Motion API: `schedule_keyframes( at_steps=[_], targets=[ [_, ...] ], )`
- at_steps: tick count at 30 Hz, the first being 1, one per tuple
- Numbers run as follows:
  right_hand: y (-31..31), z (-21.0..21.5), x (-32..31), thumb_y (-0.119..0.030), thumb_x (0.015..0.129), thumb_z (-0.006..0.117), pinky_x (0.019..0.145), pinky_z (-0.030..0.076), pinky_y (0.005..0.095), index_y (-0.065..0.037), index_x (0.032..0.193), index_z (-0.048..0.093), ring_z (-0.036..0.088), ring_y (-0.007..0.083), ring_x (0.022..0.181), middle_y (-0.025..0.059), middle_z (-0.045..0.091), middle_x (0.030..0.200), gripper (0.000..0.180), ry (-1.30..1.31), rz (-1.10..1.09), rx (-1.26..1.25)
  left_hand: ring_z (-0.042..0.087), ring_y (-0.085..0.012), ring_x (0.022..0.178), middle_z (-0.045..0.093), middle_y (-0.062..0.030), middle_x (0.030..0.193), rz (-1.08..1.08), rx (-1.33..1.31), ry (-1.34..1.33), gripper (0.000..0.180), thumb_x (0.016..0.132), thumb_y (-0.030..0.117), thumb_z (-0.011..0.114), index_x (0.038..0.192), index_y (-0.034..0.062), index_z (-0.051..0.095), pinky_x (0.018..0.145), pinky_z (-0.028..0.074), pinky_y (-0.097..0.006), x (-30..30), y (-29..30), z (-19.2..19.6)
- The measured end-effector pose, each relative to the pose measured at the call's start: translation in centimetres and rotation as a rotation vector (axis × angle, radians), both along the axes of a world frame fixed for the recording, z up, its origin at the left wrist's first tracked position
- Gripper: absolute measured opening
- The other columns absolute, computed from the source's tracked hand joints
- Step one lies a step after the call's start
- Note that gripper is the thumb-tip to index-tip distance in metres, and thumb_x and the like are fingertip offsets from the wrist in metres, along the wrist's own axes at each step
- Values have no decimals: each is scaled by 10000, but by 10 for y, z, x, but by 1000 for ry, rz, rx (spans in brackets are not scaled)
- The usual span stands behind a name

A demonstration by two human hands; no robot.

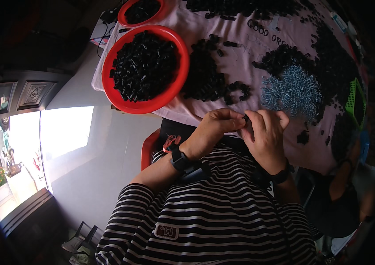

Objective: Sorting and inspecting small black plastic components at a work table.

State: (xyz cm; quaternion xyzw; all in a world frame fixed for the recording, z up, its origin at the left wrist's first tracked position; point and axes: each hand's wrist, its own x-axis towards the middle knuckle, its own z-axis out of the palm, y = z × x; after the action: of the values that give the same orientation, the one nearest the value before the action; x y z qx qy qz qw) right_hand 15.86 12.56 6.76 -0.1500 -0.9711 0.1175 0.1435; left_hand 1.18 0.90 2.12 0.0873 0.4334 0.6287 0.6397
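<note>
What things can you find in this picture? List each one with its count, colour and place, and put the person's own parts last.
Large bowl: one, red, table's left edge, full of small black parts.
Second bowl: one, red, top left, partly cut off.
Loose black parts: many, black, heaped across the cloth.
Screws: one pile, silvery, right of centre.
Tablecloth: one, pale pink, covering the table.
Basket: one, green, right edge.
Small black part: one, pinched between both hands.
Left hand: one, dark wristband.
Right hand: one, dark wristband.

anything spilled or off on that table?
Nothing damaged. Small black plastic parts lie loose across the pink tablecloth beside the full round red plastic bowl, with a heap of silver metal screws; looks like deliberate piles, not a spill.
</note>
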Motion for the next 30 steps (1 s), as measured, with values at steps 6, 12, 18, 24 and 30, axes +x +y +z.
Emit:
schedule_keyframes(
  at_steps=[6,12,18,24,30],
  targets=[
    [-2,1,-2,-77,722,829,977,357,467,-77,1188,623,618,222,920,32,606,1003,510,49,43,30,682,-132,976,724,-58,1042,-72,21,-27,217,992,157,704,1118,-19,693,945,526,-284,-1,0,-2],
    [-1,1,-1,-88,708,839,967,363,461,-71,1176,628,621,210,912,24,603,972,514,62,16,45,678,-121,978,724,-54,1011,-65,58,88,219,1006,195,703,1080,-11,691,919,536,-273,-4,0,-3],
    [-1,-1,-1,-104,724,813,957,367,455,-57,1115,651,618,201,853,28,591,914,427,87,41,63,673,-112,927,719,-42,998,-183,6,137,301,1006,298,710,1062,3,714,897,527,-272,-7,-4,0],
    [-4,-5,6,-139,766,773,937,377,447,-33,1043,660,582,206,804,34,554,867,318,104,117,73,667,-107,869,715,-27,912,-244,9,91,323,996,314,719,1035,-6,719,836,537,-264,-5,-8,-2],
    [-5,-9,10,-146,779,770,975,380,446,-13,1052,648,574,211,797,45,547,874,327,141,147,64,678,-116,865,724,-38,907,-236,1,13,311,983,292,735,1021,-17,720,844,540,-266,-5,-8,-2]
  ],
)
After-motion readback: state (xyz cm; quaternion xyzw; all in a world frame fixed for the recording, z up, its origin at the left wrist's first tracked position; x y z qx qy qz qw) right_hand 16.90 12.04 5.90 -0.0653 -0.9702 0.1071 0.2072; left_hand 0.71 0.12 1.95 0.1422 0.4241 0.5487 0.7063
